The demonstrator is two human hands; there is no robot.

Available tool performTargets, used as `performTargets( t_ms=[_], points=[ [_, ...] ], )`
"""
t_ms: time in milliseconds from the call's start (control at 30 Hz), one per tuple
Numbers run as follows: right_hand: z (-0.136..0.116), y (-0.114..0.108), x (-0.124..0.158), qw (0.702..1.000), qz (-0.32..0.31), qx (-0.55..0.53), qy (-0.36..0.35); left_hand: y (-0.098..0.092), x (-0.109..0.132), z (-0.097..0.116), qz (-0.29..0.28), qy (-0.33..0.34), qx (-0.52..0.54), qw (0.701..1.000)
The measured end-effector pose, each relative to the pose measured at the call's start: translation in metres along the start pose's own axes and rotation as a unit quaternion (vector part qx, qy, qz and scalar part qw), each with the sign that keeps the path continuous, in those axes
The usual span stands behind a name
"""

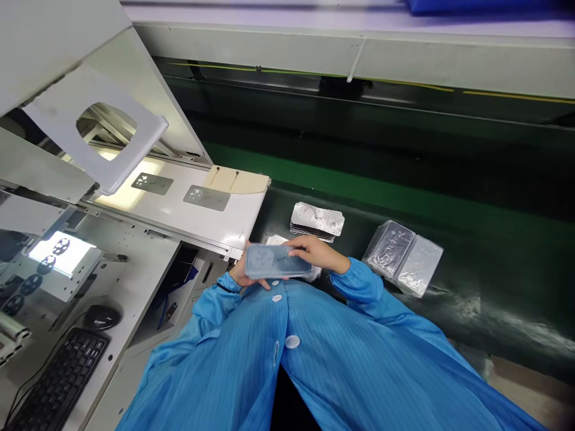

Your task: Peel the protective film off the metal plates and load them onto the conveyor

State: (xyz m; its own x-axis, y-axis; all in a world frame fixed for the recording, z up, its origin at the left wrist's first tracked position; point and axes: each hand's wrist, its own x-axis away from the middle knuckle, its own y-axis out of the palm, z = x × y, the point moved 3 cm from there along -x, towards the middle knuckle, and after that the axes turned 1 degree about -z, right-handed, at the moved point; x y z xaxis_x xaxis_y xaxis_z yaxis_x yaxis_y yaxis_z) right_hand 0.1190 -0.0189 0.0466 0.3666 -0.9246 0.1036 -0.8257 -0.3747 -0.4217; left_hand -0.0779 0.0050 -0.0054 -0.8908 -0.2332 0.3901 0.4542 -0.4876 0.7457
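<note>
In front of my waist is a stack of blue-grey, filmy phone back panels, held level with a camera-hole pattern at its left end. My left hand wraps round the left end, fingers beneath it. With bent fingers, my right hand grips the top panel near the right end. Partly hidden behind the held stack is some silvery wrapped material. Just beyond my right hand lies a pile of silver-faced phone panels. Two plastic-wrapped bundles of panels sit farther right.
At left, a white conveyor carries two grey phone back panels into a lit machine. A cream guide plate is at its end. The dark green belt runs across. A keyboard and mouse lie lower left.
</note>
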Motion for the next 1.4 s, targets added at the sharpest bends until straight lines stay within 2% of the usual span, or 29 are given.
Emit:
performTargets(
  t_ms=[67,133,200,267,333,400,433,500,567,633,700,833,900,1033,1167,1200,1267,1333,1400],
  points=[
    [-0.030,0.004,0.000,0.986,-0.015,0.149,-0.066,0.009,-0.005,0.009,-0.075,-0.029,-0.076,0.994],
    [-0.055,0.009,0.000,0.947,-0.030,0.288,-0.142,0.017,-0.008,0.016,-0.129,-0.037,-0.153,0.979],
    [-0.070,0.011,0.000,0.919,-0.007,0.330,-0.214,0.021,-0.010,0.019,-0.147,-0.037,-0.198,0.968],
    [-0.066,0.003,0.000,0.911,0.072,0.319,-0.251,0.021,-0.008,0.016,-0.147,-0.027,-0.198,0.969],
    [-0.041,-0.013,0.001,0.912,0.171,0.325,-0.185,0.018,-0.003,0.009,-0.132,0.027,-0.156,0.978],
    [0.000,-0.034,0.004,0.896,0.237,0.374,-0.029,0.010,0.006,0.002,-0.085,0.123,-0.076,0.986],
    [0.021,-0.042,0.008,0.888,0.248,0.387,0.016,0.005,0.012,-0.002,-0.050,0.171,-0.038,0.983],
    [0.058,-0.053,0.015,0.879,0.246,0.403,0.062,-0.005,0.026,-0.008,0.023,0.250,0.012,0.968],
    [0.085,-0.056,0.022,0.876,0.228,0.418,0.080,-0.011,0.039,-0.012,0.080,0.294,0.024,0.952],
    [0.103,-0.053,0.026,0.873,0.206,0.435,0.084,-0.012,0.046,-0.015,0.106,0.307,0.020,0.946],
    [0.114,-0.048,0.029,0.870,0.189,0.449,0.080,-0.008,0.047,-0.019,0.095,0.301,0.020,0.949],
    [0.128,-0.047,0.030,0.864,0.174,0.470,0.053,0.005,0.037,-0.025,0.010,0.280,0.046,0.959],
    [0.133,-0.050,0.029,0.861,0.171,0.477,0.033,0.009,0.033,-0.026,-0.014,0.275,0.044,0.960],
    [0.137,-0.058,0.030,0.856,0.170,0.489,-0.001,0.009,0.033,-0.027,-0.033,0.267,0.031,0.963],
    [0.129,-0.065,0.033,0.846,0.190,0.498,-0.019,0.010,0.039,-0.027,-0.043,0.257,0.014,0.965],
    [0.124,-0.067,0.034,0.839,0.213,0.500,-0.016,0.010,0.041,-0.027,-0.042,0.255,0.010,0.966],
    [0.112,-0.071,0.034,0.819,0.298,0.490,0.006,0.011,0.043,-0.027,-0.037,0.257,0.003,0.966],
    [0.098,-0.075,0.032,0.797,0.402,0.449,0.039,0.011,0.044,-0.026,-0.029,0.271,0.001,0.962],
    [0.085,-0.075,0.027,0.792,0.469,0.388,0.056,0.010,0.045,-0.026,-0.017,0.290,0.000,0.957]
  ],
)
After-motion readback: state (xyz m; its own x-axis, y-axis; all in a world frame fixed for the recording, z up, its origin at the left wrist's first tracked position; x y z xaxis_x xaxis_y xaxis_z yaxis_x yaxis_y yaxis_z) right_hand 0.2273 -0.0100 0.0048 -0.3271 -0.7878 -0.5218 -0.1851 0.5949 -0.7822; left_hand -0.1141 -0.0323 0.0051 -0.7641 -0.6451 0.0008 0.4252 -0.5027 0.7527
